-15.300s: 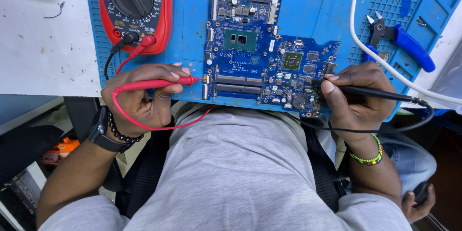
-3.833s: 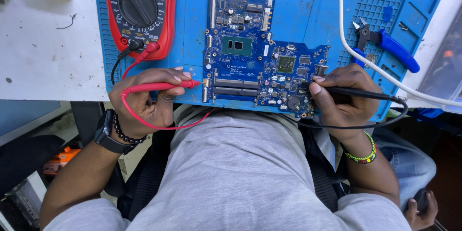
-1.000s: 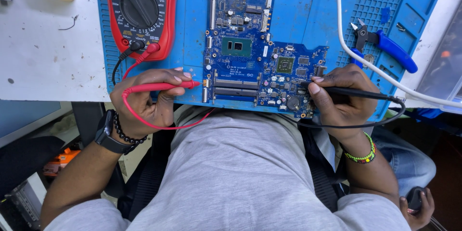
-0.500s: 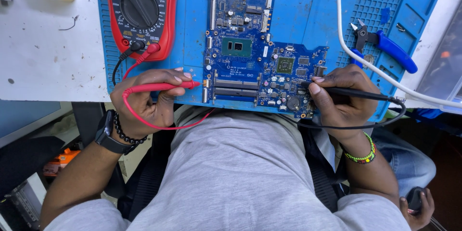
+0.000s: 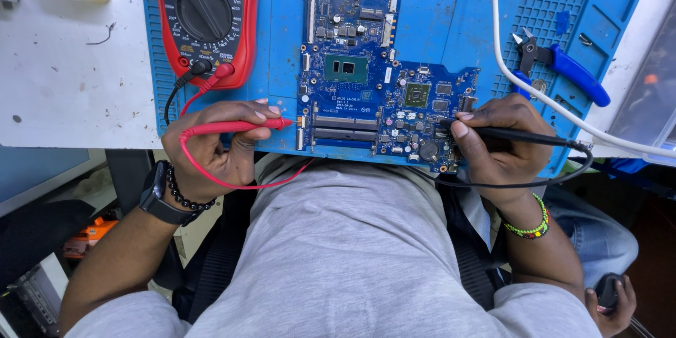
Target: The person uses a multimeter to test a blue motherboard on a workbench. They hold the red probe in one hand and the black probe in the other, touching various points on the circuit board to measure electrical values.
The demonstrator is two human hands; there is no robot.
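**Two probes at a circuit board**

The left hand [image 5: 215,144] gripped a red probe [image 5: 239,127], tip at the left edge of the blue circuit board [image 5: 373,91] mid-frame. The right hand [image 5: 496,141] pinched a black probe [image 5: 514,135] on its lower right. A red meter [image 5: 208,17] lay upper left.

my left hand [image 5: 215,144] lies knuckles up, fingers [image 5: 257,109] curled shut in a pinch with the thumb beneath, forearm running down and outward, a watch and bead band at the wrist. my right hand [image 5: 496,141] mirrors it, thumb [image 5: 461,129] pressed forward, fingers folded closed, a beaded band on the wrist, forearm angled back toward my torso.
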